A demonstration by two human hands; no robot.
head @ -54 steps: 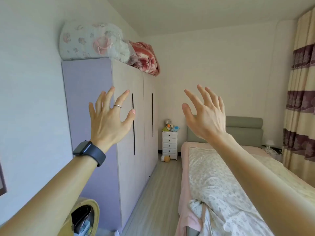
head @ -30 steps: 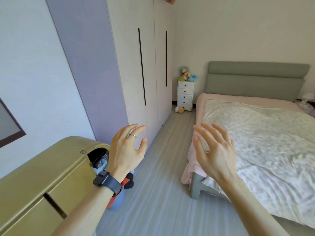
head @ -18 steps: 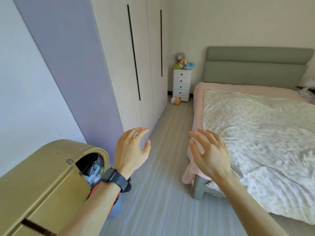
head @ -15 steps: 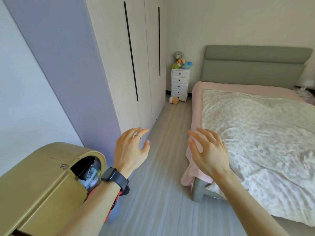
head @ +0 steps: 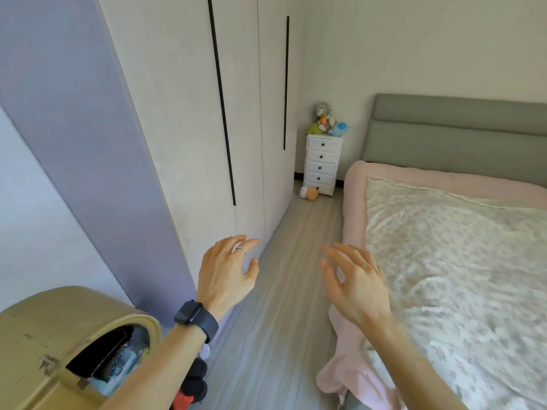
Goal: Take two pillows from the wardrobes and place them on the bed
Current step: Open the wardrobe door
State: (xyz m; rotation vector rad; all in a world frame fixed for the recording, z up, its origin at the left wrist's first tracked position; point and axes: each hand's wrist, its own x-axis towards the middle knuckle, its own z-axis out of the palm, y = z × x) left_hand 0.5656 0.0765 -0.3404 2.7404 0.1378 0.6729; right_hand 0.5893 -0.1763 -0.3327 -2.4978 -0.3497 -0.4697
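A tall wardrobe [head: 189,119] with pale doors, long black handle slots and a lilac side panel stands along the left wall; its doors are shut. On the right is the bed [head: 461,261], with a pink sheet, a floral cover and a grey-green headboard. No pillow is in view. My left hand [head: 226,272], with a ring and a dark watch, hovers open just in front of the wardrobe's lower edge. My right hand [head: 353,281] is open over the aisle beside the bed's near corner. Both hold nothing.
A narrow wood-floor aisle [head: 284,291] runs between wardrobe and bed. At its far end stands a small white drawer chest [head: 322,165] with soft toys on top and one on the floor. A gold rounded cabinet [head: 59,347] sits at the lower left.
My view has dropped from the wardrobe top to its lower doors and moved forward along the aisle. Both hands came down from head height and stay open.
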